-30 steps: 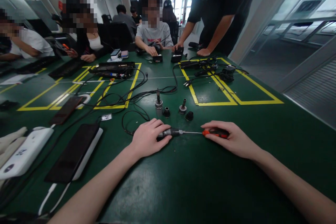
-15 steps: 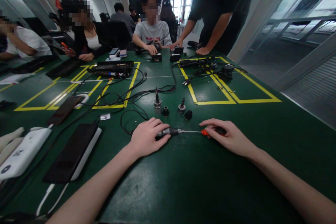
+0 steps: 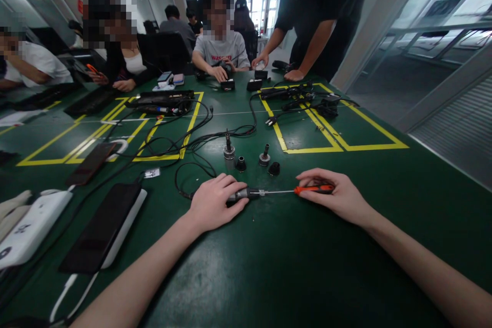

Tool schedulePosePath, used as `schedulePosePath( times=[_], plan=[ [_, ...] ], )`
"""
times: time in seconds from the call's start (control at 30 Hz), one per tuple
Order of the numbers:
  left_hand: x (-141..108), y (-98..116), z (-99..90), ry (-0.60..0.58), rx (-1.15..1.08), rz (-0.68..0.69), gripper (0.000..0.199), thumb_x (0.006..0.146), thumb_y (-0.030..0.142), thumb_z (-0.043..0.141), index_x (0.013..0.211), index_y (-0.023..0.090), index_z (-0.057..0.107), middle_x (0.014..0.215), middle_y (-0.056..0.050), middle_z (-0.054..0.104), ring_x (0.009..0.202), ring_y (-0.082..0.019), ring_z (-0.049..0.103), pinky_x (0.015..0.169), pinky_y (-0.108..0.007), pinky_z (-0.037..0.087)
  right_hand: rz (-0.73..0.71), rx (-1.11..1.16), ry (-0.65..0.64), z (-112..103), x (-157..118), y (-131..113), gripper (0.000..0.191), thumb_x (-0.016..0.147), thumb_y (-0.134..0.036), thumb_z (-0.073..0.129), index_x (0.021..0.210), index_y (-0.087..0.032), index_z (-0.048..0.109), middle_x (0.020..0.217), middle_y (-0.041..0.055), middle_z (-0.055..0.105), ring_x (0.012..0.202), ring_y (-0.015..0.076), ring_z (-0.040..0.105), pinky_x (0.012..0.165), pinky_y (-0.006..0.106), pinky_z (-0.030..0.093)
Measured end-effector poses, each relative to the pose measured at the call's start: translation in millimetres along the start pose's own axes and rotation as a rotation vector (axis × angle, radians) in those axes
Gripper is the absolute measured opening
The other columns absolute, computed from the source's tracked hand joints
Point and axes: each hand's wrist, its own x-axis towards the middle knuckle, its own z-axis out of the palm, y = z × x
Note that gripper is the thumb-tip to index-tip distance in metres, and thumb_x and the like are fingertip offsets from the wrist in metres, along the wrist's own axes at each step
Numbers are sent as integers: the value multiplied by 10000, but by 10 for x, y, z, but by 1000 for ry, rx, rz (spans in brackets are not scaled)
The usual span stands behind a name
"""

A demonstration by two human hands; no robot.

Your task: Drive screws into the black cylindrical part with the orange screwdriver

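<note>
Currently, left hand (image 3: 217,201): palm down, left of the frame's centre, fingers and thumb wrapped over the corded tool (image 3: 243,193); a slack grip could let the round barrel roll under the palm.
Silver tip (image 3: 263,192): at the tool's right end, mid-frame, pointing right; sideways force on it might bend or mark it.
Right hand (image 3: 341,199): right of centre, thumb and fingers pinched around the handle of the screwdriver (image 3: 315,189).
Shaft (image 3: 280,192): roughly level, running left to the silver tip; whether it sits inside or only against it is too small to tell. A shallow seat would be the likeliest cause of a slip, and the left fingers lie beyond it in the same line.
Tabletop (image 3: 277,266): glossy green, lower centre; its smoothness may let the tool skid if pushed.
Cord (image 3: 176,182): looping left of centre behind the left hand; a snag among the cables (image 3: 230,133) above could tug the tool askew.
Upright parts: taller metal fitting (image 3: 229,152) and shorter metal fitting (image 3: 264,158), above centre, with black collars (image 3: 274,168) beside them; a jerking knuckle could topple or scatter these.
White lead (image 3: 66,287): lower left, near the left forearm (image 3: 151,266); a swinging elbow might catch it.
</note>
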Motion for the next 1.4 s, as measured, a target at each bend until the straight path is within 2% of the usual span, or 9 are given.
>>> schedulePosePath(
  times=[0.13,0.27,0.4,0.57,0.67,0.83,0.9,1.13,1.4],
  plan=[
    [2,-1,-2,-11,5,-1,277,983,383,625,1172,209,729,1034,-44,749,938,-214,679,788,-346,571,0,-66,-17,14,-5,18,484,875,-673,684,966,-208,785,720,57,734,660,216,689,632,342,578],
    [1,4,-2,-9,4,-5,279,985,391,621,1172,213,726,1037,-44,751,938,-215,678,787,-348,572,30,-147,-66,3,-16,13,521,973,-660,526,943,-206,779,551,-6,574,484,159,520,471,285,420],
    [-2,1,3,-9,4,-10,273,984,387,624,1170,216,727,1033,-42,752,936,-214,679,789,-348,573,15,-120,-48,-7,-5,-20,416,935,-607,612,967,-217,752,621,-10,600,515,151,513,507,282,433],
    [-8,-6,-4,-10,6,-9,284,983,387,621,1176,208,730,1034,-44,749,941,-219,679,785,-357,579,14,-33,-7,-36,27,-50,379,799,-547,783,985,-221,728,769,21,684,670,190,633,626,304,514],
    [-10,-5,-5,-9,2,-12,282,987,386,614,1172,208,730,1035,-47,749,937,-214,677,785,-349,580,20,-38,-31,-42,28,-39,374,812,-568,772,932,-215,743,812,37,697,702,194,639,636,305,515],
    [-7,-3,-4,1,-2,-5,267,983,380,621,1165,216,729,1027,-45,749,937,-216,680,781,-350,576,135,-63,-78,-32,12,-19,569,909,-749,570,803,-208,708,553,-35,493,476,136,461,462,271,390],
    [-4,-1,-6,3,2,-6,265,982,378,624,1165,218,728,1025,-43,750,929,-214,680,772,-346,573,156,-55,-76,-31,13,-27,592,891,-775,578,764,-207,683,509,-58,432,446,122,421,443,260,364],
    [-6,4,-8,4,0,-5,259,980,377,631,1160,219,730,1019,-41,748,924,-213,680,777,-347,571,205,52,-95,-29,41,-50,538,791,-730,738,792,-193,706,514,-42,544,454,122,483,465,268,408],
    [-5,2,-13,-5,-2,-12,265,978,372,632,1171,219,729,1022,-44,748,930,-215,679,782,-343,570,218,105,-100,-34,44,-52,532,777,-711,773,817,-183,726,551,-9,607,506,150,564,497,292,470]
  ],
)
